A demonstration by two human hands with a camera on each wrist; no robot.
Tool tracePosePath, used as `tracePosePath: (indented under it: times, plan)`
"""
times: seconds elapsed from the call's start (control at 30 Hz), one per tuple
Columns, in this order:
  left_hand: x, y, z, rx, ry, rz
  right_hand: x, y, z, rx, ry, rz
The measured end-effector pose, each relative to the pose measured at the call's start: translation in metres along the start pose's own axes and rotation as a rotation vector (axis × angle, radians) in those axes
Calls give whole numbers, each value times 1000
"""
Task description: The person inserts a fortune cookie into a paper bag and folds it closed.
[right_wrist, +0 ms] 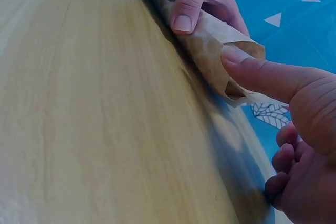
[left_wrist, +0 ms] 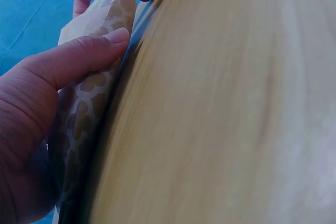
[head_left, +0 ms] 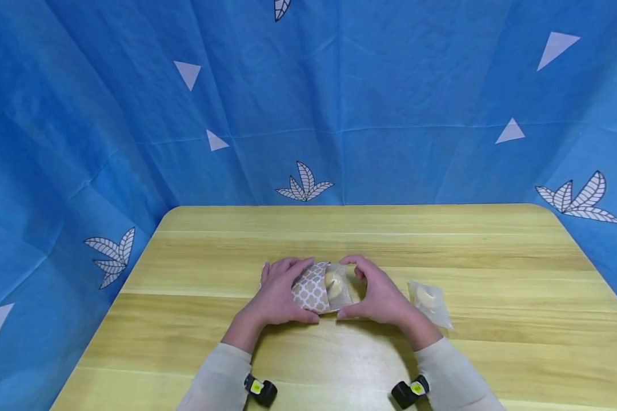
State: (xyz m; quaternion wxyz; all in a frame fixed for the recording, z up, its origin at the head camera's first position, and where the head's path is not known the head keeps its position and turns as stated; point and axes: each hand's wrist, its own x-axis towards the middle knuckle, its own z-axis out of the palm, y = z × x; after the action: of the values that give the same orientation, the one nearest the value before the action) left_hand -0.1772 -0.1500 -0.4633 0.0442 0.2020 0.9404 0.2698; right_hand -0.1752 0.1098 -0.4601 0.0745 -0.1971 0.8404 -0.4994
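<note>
A paper bag [head_left: 309,288] with a tan-and-white lattice pattern lies on the wooden table. My left hand [head_left: 280,291] grips it from the left, fingers over the far side and thumb [left_wrist: 92,53] along the near side. From its right-hand mouth a clear plastic packet [head_left: 343,294] with a round, pale piece inside sticks partly out. Around that packet curves my right hand [head_left: 377,294], thumb at the near corner and forefinger at the far one. Seen from the right wrist, the right thumb [right_wrist: 252,69] lies against the bag's open mouth; its other fingers are curled below.
Another clear packet [head_left: 428,302] with a round pale piece lies on the table [head_left: 519,274], right of my right hand. A blue patterned cloth [head_left: 391,85] hangs behind the table and down its left side.
</note>
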Motion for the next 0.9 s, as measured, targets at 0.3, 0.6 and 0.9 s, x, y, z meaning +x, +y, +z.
tracePosePath:
  times: [0.3,0.6,0.9]
  plan:
    - [-1,0,-2,-7,12,3,-4,4,-6,29,0,-42]
    - [-2,0,-2,-13,8,-4,-8,3,-12,55,-7,-37]
    - [-2,1,-1,-32,14,0,-6,6,-9,-8,-19,-51]
